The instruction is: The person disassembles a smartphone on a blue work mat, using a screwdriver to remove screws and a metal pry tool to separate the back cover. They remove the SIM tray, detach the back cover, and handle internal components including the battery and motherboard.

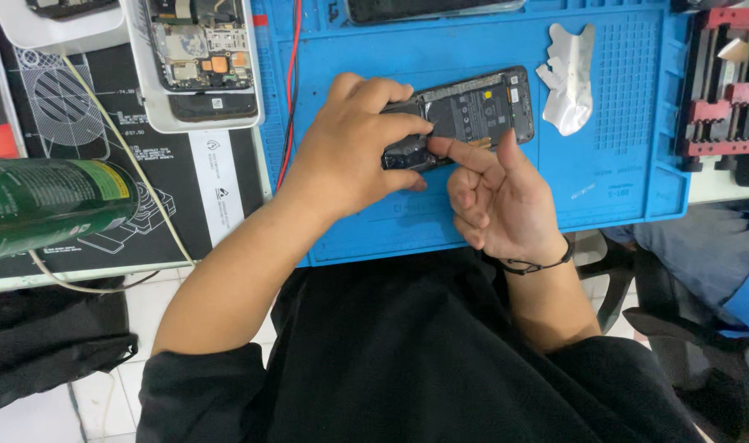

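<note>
An opened phone (481,111) with its back cover off lies on the blue work mat (440,49), its black battery and circuit board showing. My left hand (358,143) rests over the phone's left end, fingers curled on it and holding it down. My right hand (502,197) is just below the phone, its index finger stretched out and pressing on the phone's lower edge near the middle. A dark cord band sits on my right wrist.
A silvery foil piece (570,78) lies right of the phone. Another opened phone in a white tray (196,61) sits at the upper left. A green can (50,205) lies at the left. Red and black clamps (723,90) stand at the right; red wires (291,90) cross the mat's left edge.
</note>
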